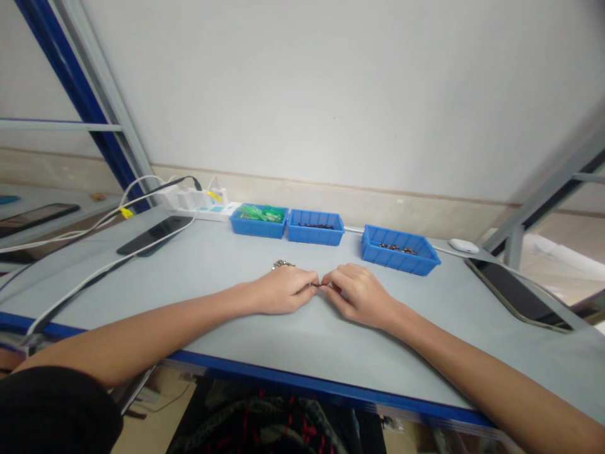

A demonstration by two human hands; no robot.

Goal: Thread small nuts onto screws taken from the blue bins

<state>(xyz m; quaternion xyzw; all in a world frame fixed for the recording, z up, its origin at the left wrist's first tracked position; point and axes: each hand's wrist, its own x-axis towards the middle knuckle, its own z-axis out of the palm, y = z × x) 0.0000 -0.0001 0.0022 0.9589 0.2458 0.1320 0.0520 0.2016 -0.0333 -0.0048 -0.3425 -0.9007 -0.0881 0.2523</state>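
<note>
Between my hands, near the middle of the grey table, is a small thin dark piece (320, 285). My left hand (285, 289) pinches its left end between thumb and fingers. The fingertips of my right hand (358, 294) are closed on its right end. Just behind my left hand lies a little heap of shiny metal parts (282, 263), partly hidden by the hand. What exactly the dark piece is cannot be made out.
Blue bins hold green plastic packets (261, 213), small dark parts (316, 226) and small brownish metal parts (397, 248). Phones lie left (154, 236) and right (517, 293). A power strip (205, 211) with cables stands back left; a white rounded object (464, 246) sits back right.
</note>
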